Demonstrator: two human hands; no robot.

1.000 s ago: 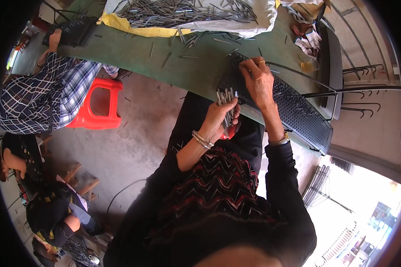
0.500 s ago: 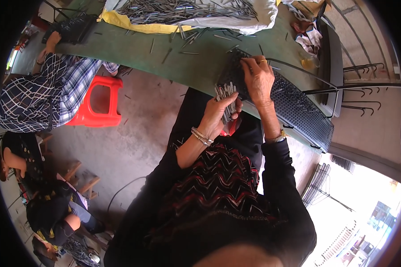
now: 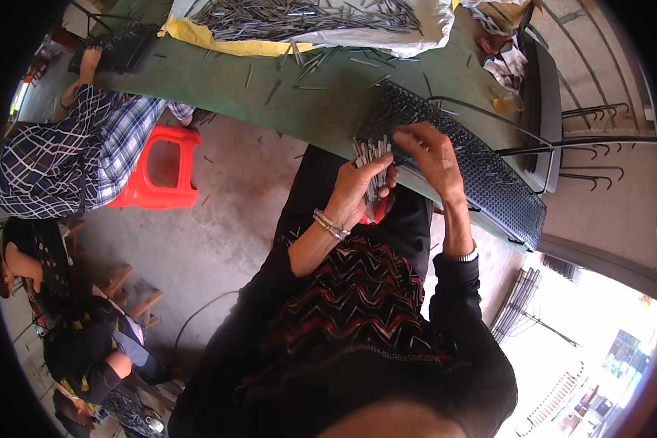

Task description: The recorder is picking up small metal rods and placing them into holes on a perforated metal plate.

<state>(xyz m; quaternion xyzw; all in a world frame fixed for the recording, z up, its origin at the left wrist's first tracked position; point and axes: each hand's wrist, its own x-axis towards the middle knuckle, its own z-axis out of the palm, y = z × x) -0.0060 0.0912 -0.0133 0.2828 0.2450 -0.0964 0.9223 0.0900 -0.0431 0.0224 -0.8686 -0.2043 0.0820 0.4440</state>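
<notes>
Drawn back from over the black tray (image 3: 500,190) within the past half second, the right hand (image 3: 436,164) now sits lower, just beside the bundle (image 3: 372,162) of thin grey rods, which has barely shifted. The bundle stands roughly upright in the left hand (image 3: 352,188), at the table's near edge, its upper ends fanned slightly apart. The left hand is closed around it, thumb across the front and fingers wrapped behind. The right hand is partly curled, thumb and forefinger toward the bundle; its fingertips are blurred, and whether they hold anything cannot be told. Bracelets (image 3: 331,225) circle the left wrist and a metal band (image 3: 463,255) the right. Behind the right hand, the tray, dense with small holes, lies slantwise, reaching past the corner of the green table (image 3: 219,91). Loose rods (image 3: 310,67) are scattered beyond, near a white sack (image 3: 432,25) heaped with more. To the right are a cup (image 3: 505,106) of amber liquid and crumpled cloth (image 3: 507,73). At upper left, a co-worker in a checked shirt (image 3: 44,168) rests a hand (image 3: 91,58) at a second black tray (image 3: 128,47), near a red stool (image 3: 187,164). More people (image 3: 80,350) are at lower left.
</notes>
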